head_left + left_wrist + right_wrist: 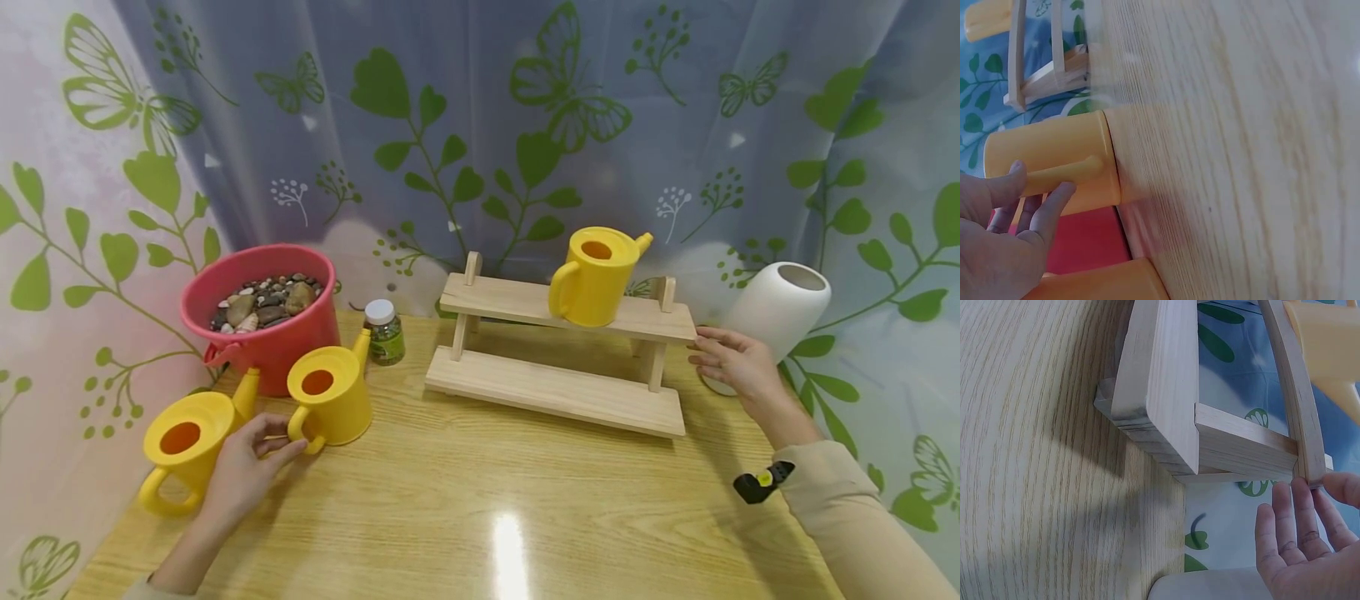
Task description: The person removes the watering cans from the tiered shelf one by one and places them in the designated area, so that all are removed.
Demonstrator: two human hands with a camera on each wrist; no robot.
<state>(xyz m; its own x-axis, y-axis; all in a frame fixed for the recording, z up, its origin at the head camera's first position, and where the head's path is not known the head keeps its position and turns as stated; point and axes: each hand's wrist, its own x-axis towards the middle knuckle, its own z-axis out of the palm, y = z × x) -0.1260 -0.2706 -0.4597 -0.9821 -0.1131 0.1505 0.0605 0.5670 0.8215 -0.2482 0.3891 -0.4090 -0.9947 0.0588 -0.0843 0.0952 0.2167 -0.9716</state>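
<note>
Yellow watering can (345,408), middle of three, stands on the tabletop (435,508) by a red bucket (296,354), a leaf-patterned curtain (480,192) behind; open wood lies between can and shelf (555,392). The left wrist view shows the left hand (243,467) pinching the handle (1082,170) with its fingers; the right hand (742,367) touches the shelf, fingers extended.

No readable text; green jar label (387,347) too small to read.

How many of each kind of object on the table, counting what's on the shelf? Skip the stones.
Yellow watering cans: 3
Wooden shelf: 1
Red bucket: 1
Small jar: 1
White vase: 1
Total: 7
</note>
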